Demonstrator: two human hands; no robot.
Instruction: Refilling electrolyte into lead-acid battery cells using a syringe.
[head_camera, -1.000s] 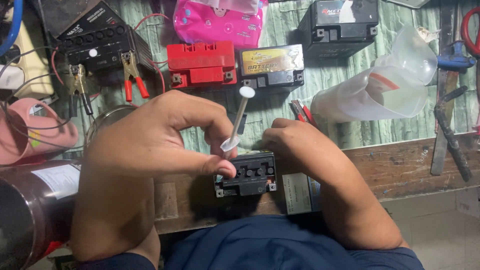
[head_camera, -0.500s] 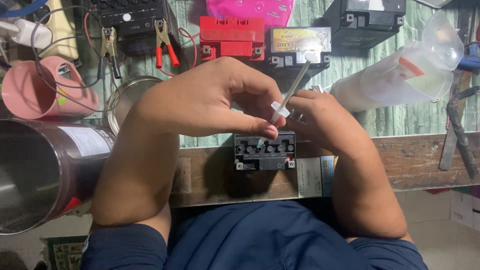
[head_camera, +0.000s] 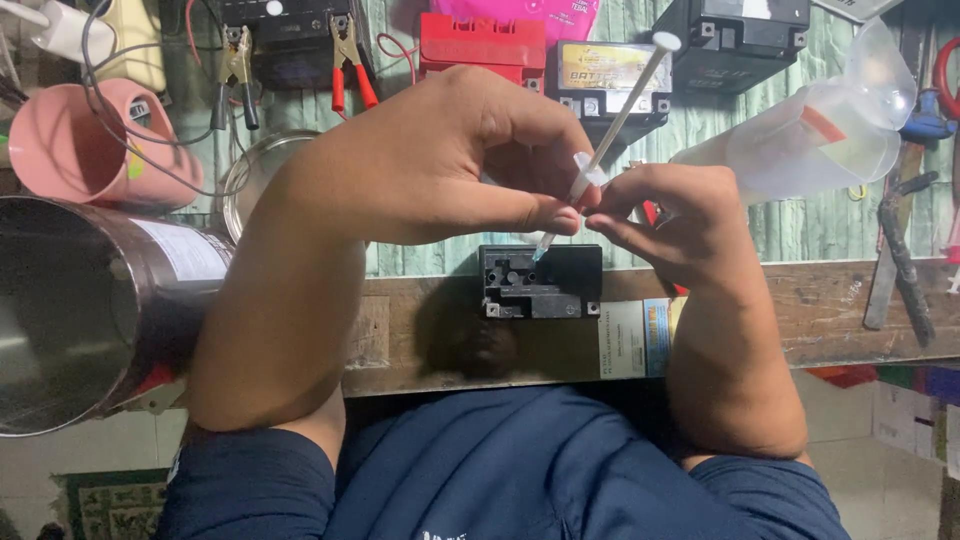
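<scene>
One syringe (head_camera: 592, 165) is pinched between both hands, its barrel gripped by the left hand (head_camera: 450, 160) thumb and forefinger and steadied by the right hand (head_camera: 665, 215) fingertips. The plunger is drawn far out, up and away past the knuckles; the tip is aimed down at a small black battery (head_camera: 540, 282) directly below the fingers. Contact between tip and battery top cannot be confirmed. Both hands are clenched on the syringe.

Versus half a second ago: the hands and syringe are seen larger and higher in the frame, and the tilt of the syringe is kept. The battery has stayed at the bench edge, below the hands.

The battery is set on a worn wooden bench edge (head_camera: 820, 310), with a printed label just right of it, under the right wrist. Beyond the hands, pale green boards are covered with a red battery (head_camera: 482, 45), a black battery with a yellow label (head_camera: 612, 75) and a larger black battery (head_camera: 745, 30). A clear plastic jug (head_camera: 810, 130) lies on its side, right of the right hand. Left of the left forearm, a large steel can (head_camera: 80, 310) and a pink cup (head_camera: 75, 140) are seen, with red and black clamps (head_camera: 345, 55) beyond them. Hand tools (head_camera: 900, 250) lie at far right.
</scene>
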